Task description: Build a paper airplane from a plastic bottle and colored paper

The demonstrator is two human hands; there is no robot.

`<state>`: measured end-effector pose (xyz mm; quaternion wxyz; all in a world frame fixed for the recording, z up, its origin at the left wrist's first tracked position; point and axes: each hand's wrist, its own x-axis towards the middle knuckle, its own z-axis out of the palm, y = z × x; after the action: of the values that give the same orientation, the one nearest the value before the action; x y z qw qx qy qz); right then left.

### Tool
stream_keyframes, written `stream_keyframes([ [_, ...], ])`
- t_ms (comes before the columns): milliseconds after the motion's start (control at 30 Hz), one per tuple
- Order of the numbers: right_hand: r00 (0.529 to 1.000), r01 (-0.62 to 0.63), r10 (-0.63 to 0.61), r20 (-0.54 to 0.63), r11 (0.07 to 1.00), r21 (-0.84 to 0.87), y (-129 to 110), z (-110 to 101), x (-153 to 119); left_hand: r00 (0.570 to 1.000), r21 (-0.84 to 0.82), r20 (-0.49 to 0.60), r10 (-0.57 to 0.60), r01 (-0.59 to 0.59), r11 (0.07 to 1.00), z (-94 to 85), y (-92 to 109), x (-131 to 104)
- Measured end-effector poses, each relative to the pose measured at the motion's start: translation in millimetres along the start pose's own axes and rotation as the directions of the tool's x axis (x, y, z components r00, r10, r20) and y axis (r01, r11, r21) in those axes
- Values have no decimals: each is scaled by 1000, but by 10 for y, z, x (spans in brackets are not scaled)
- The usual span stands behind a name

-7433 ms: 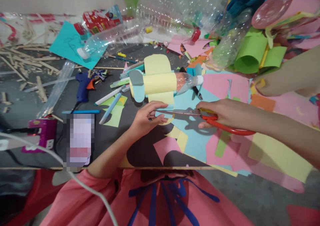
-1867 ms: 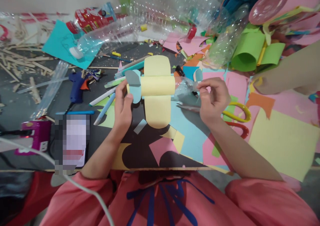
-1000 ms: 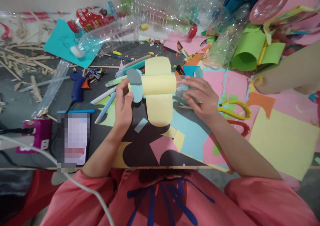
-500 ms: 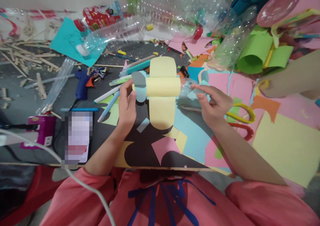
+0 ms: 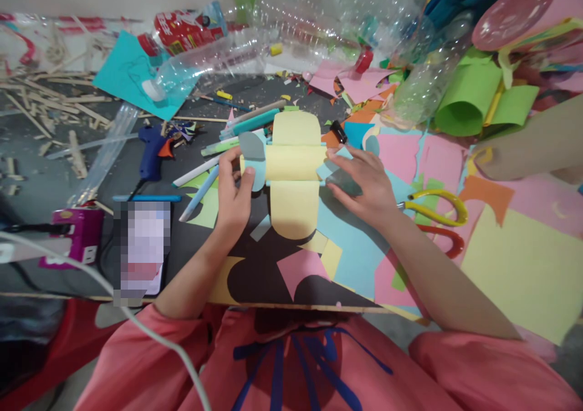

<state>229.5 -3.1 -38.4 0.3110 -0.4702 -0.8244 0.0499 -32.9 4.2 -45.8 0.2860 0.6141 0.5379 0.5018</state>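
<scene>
A model plane (image 5: 296,163) of pale yellow paper, with a rolled body and two rounded wings, is held level above the table. My left hand (image 5: 234,192) grips its left end, thumb in front, beside the light blue paper tail fin (image 5: 259,174). At the right end, my right hand (image 5: 362,183) holds a small light blue paper piece (image 5: 331,166) against the body. The fingers hide most of the clear plastic end there. Yellow-handled scissors (image 5: 439,207) lie beneath and right of my right wrist.
A blue glue gun (image 5: 151,153) and several markers (image 5: 250,122) lie left. Plastic bottles (image 5: 204,59) crowd the back. Paper scraps (image 5: 300,268) cover the front and right. A phone (image 5: 146,247) lies near the front edge. Another person's arm (image 5: 532,138) reaches in from the right.
My right hand has moved left, bringing the light blue paper piece from the clear plastic end up to the yellow body. My left hand keeps its grip.
</scene>
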Motion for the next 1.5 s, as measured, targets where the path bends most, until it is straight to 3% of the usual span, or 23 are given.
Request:
stream_keyframes([
  [267, 999, -30, 30, -22, 999, -30, 5, 4, 9, 999, 14, 16, 41, -41, 999, -65, -50, 52],
  [467, 999, -42, 42, -33, 999, 5, 1, 19, 6, 997, -15, 4, 83, -82, 996, -128, 128, 56],
  [600, 998, -26, 27, -48, 1000, 18, 5, 24, 8, 999, 5, 43, 19, -19, 1000, -406, 305, 136],
  [667, 998, -25, 26, -53, 1000, 19, 6, 29, 9, 991, 158, 131, 31, -51, 986, -624, 356, 264],
  [733, 998, -33, 33, -53, 999, 16, 4, 37, 11, 976, 442, 205, -69, -29, 897, -829, 382, 443],
  [800, 998, -39, 40, -53, 999, 15, 3, 47, 12, 973, 764, 66, -220, 92, 638, -976, 389, 635],
  [867, 997, -34, 35, -66, 999, 15, 1, 55, 15, 905, 882, -42, -424, 232, 409, -1064, 368, 799],
  [933, 997, -27, 28, -75, 1000, 9, 0, 60, 20, 831, 892, -43, -554, 281, 353, -1125, 303, 916],
  [1000, 997, -30, 31, -69, 999, 10, -3, 58, 26, 877, 865, -142, -459, 336, 374, -1191, 188, 990],
  [1033, 998, -36, 37, -60, 999, 16, -4, 55, 30, 891, 834, -254, -376, 399, 381, -1228, 118, 1015],
  [1067, 998, -45, 46, -48, 999, 23, -5, 51, 33, 874, 810, -276, -399, 435, 393, -1266, 45, 1034],
  [1100, 998, -55, 56, -34, 998, 27, -6, 47, 36, 847, 811, -182, -499, 416, 411, -1303, -28, 1048],
  [1133, 998, -64, 65, -21, 998, 28, -6, 42, 39, 825, 806, -166, -540, 429, 408, -1337, -96, 1057],
  [1300, 997, -80, 80, 17, 997, 21, -8, 25, 53, 856, 751, -186, -482, 440, 493, -1508, -368, 1044],
  [1433, 997, -71, 71, 18, 997, 25, -16, 24, 64, 916, 526, -136, -378, 390, 756, -1645, -515, 1007],
  [1500, 999, -54, 54, -4, 998, 17, -19, 30, 65, 905, 428, -196, -378, 426, 797, -1647, -501, 996],
])
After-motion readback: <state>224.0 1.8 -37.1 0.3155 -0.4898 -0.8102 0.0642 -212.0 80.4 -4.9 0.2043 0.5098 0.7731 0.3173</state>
